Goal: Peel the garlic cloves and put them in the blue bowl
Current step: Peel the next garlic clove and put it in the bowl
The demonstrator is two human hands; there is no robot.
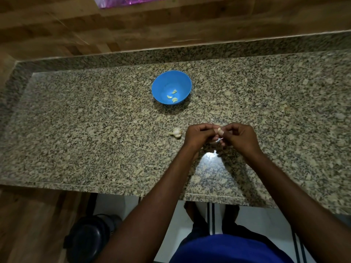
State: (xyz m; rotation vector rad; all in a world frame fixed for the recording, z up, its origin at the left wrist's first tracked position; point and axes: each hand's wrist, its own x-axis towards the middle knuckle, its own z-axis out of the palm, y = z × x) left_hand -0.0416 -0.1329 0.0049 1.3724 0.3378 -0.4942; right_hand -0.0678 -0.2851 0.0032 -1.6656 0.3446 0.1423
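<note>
Left hand (199, 136) and right hand (238, 136) pinch one garlic clove (219, 130) above the desk (95, 130), at five o'clock from the blue bowl (161, 80); papery skin may tear, letting it slip.

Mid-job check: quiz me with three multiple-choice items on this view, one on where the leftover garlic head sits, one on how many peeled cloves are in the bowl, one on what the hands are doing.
1. Where does the partial garlic head lie?
A. in the bowl
B. on the granite counter, just left of the left hand
C. on the floor

2. How many peeled cloves lie in the blue bowl?
A. none
B. three
C. seven

3. What are the hands doing?
A. both pinch one garlic clove
B. both lie flat
C. the right hand lifts the bowl

Answers: 1 B, it rests on the stone beside the left hand. 2 B, three pale pieces show inside. 3 A, the fingertips of both meet on the clove.
</note>
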